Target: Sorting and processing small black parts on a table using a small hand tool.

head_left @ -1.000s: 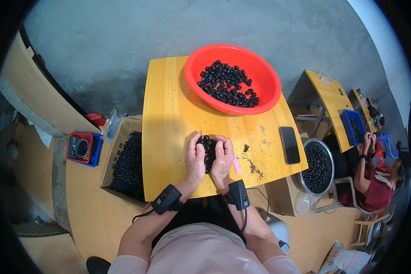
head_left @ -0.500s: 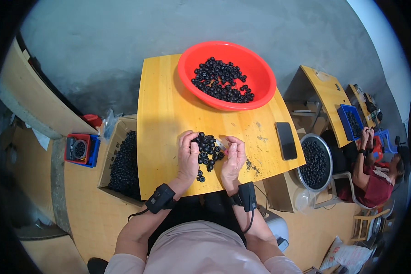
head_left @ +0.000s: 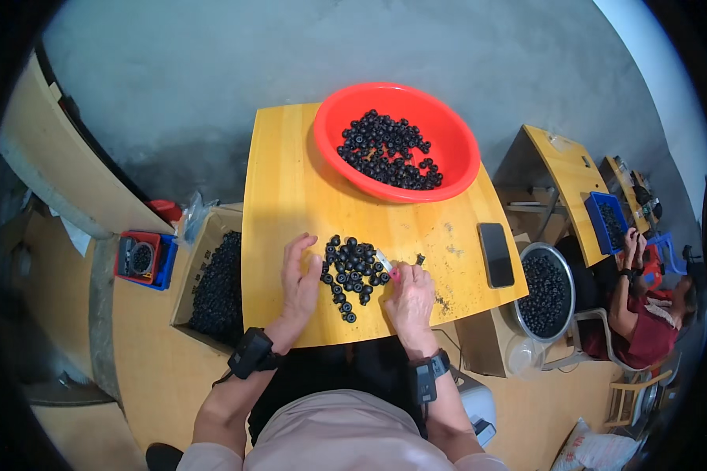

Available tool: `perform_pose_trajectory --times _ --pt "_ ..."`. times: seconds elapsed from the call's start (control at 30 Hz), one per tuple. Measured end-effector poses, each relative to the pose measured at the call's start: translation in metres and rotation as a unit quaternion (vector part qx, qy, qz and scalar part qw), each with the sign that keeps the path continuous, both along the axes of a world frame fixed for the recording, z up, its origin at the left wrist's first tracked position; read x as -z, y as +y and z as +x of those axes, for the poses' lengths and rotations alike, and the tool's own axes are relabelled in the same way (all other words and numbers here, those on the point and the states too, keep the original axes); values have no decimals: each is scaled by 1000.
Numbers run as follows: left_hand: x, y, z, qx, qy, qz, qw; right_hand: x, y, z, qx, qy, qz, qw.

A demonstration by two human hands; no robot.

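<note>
one red basin [head_left: 454, 149] — black parts [head_left: 381, 145] inside

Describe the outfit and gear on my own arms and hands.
Your left hand and right hand wear no gloves. A black, boxy device sits on each wrist with a dark strap; a dark cable leaves the left one. Pale, short sleeves leave the forearms uncovered.
</note>
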State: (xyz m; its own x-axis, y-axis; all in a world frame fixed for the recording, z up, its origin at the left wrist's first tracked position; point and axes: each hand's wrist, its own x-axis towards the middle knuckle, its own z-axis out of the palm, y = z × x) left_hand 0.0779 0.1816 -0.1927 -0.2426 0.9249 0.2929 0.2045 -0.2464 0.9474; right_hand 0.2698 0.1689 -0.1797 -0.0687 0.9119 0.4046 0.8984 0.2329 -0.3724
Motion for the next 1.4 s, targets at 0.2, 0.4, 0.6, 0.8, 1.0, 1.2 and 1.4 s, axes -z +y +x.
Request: perform_pose_trajectory --times 0.2,0.4,0.6,0.8,1.0,1.2,1.4 --pt "-12 -26 -15 21 54 -16 998 7 5 1 25 4 18 1000" --pt "-12 -67 -4 83 134 -55 986 3 4 9 37 107 19 993" --pt "-2 -67 -5 64 153 -23 986 -39 13 -18 -12 194 -59 979" --pt "-8 -58 -24 49 186 -34 981 -56 35 -65 -45 85 -92 991" --pt "-5 -63 -29 48 184 16 982 -26 69 -95 -104 -69 -94 988" --pt "-10 -62 -29 45 174 6 984 -17 74 -93 -98 -88 -74 988" --pt "-19 -63 -14 77 199 27 977 -27 62 -74 -86 -62 -42 993"
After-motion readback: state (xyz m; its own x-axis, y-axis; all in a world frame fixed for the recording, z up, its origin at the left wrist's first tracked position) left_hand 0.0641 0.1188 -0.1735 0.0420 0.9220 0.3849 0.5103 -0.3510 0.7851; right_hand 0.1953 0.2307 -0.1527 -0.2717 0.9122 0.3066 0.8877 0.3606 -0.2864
